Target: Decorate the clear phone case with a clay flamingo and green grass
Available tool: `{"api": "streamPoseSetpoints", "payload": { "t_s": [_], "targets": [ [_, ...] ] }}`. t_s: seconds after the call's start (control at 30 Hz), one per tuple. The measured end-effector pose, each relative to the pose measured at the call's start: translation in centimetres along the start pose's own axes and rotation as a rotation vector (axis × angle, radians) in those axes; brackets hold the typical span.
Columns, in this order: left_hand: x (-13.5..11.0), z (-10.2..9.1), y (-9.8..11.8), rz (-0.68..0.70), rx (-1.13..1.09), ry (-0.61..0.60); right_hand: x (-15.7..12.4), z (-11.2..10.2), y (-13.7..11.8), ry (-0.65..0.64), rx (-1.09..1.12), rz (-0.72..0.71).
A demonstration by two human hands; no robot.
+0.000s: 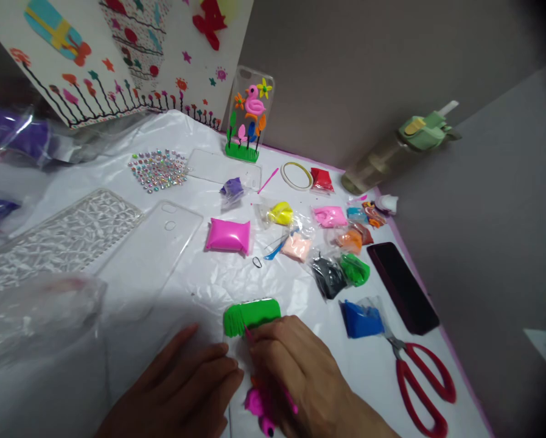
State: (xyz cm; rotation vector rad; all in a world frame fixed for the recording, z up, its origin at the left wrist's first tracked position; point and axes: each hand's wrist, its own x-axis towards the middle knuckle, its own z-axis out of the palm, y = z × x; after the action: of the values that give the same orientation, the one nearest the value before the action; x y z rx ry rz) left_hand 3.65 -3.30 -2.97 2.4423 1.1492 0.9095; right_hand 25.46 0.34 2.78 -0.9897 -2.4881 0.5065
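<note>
1. Right hand: grip closed on a slim pink modelling stick, its tip at the lower edge of a ridged green clay strip.
2. Left hand: grip open and relaxed, fingers just beside the right hand, nothing visible between them.
3. Pink clay shape: just below the green strip, partly hidden by the right hand.
4. On the white plastic sheet over the tabletop: bags of coloured clay, red-handled scissors, a rhinestone sheet, a clear phone case, and a clay-decorated flamingo phone case standing upright at the far edge.
</note>
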Motion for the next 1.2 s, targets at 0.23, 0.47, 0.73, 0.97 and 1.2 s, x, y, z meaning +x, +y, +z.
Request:
{"api": "streamPoseSetpoints", "payload": {
  "t_s": [0.23, 0.47, 0.73, 0.97, 1.2],
  "targets": [
    [0.2, 0.1, -0.1, -0.001, 0.001, -0.012, 0.0, -0.5, -0.5, -0.09, -0.011, 0.063],
    [-0.2, 0.2, -0.1, -0.004, -0.011, -0.012, -0.2, -0.4, -0.5, -0.078, -0.004, 0.075],
    [0.6, -0.1, 0.1, 0.01, 0.034, 0.027, -0.8, 0.1, -0.1, -0.079, 0.074, 0.095],
    [0.2, 0.4, 0.0, 0.011, 0.028, 0.041, -0.6, 1.0, 1.1, 0.161, 0.147, 0.057],
    [0.4, 0.3, 0.3, 0.008, 0.023, 0.099, 0.1, 0.7, 1.4, 0.129, 0.096, 0.039]
  ]
}}
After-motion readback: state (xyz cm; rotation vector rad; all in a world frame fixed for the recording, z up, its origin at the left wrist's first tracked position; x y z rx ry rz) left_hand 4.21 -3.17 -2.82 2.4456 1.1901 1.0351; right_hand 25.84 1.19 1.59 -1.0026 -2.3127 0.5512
